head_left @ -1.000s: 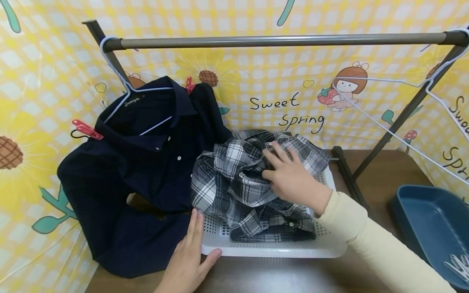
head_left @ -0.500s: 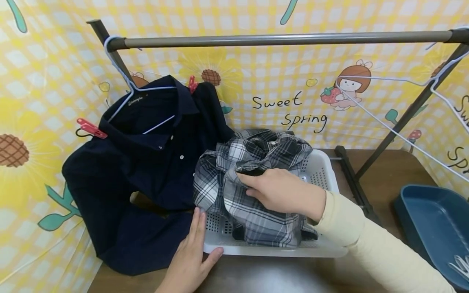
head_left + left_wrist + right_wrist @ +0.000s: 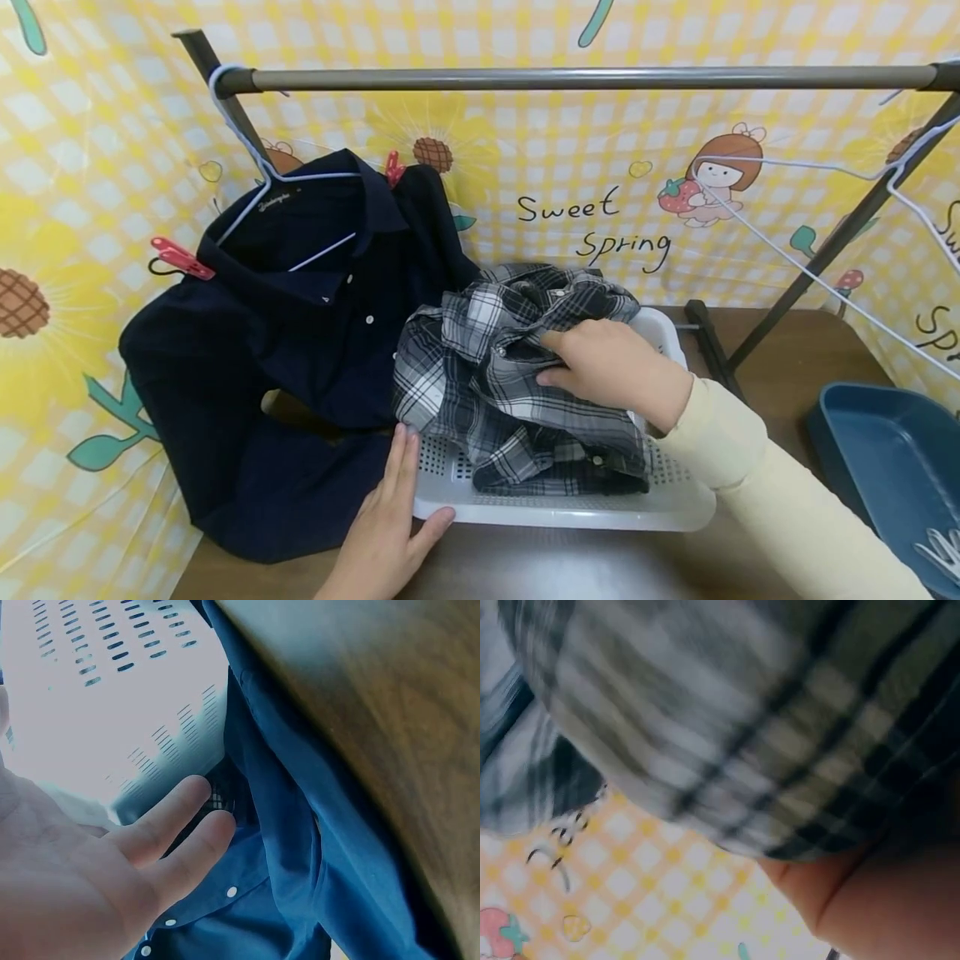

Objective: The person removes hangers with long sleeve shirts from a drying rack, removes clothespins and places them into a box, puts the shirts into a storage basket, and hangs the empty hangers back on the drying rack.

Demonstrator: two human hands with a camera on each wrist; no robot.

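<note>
A grey, black and white plaid shirt (image 3: 450, 367) lies bunched in a white perforated plastic basket (image 3: 570, 517). My right hand (image 3: 618, 367) pinches a fold of it near the middle, with part of the fingers hidden by cloth. In the right wrist view the plaid shirt (image 3: 727, 720) fills the upper part, blurred, and the right hand (image 3: 885, 900) shows below it. My left hand (image 3: 382, 508) rests at the basket's front left corner, fingers straight along the side and thumb at the front rim. The left wrist view shows the same left hand (image 3: 97, 877) beside the basket (image 3: 135, 697).
A navy button shirt (image 3: 300, 367) hangs on a hanger at the left, fixed by red clothespins (image 3: 183, 258). Above runs a metal rack bar (image 3: 525, 79). A bare hanger (image 3: 810, 271) hangs at the right, over a blue tub (image 3: 885, 458) with white clips.
My right hand first moved over the plaid shirt, took a fold and drew it left and forward toward me, then shifted back right with the cloth. The left hand stayed at the basket corner.
</note>
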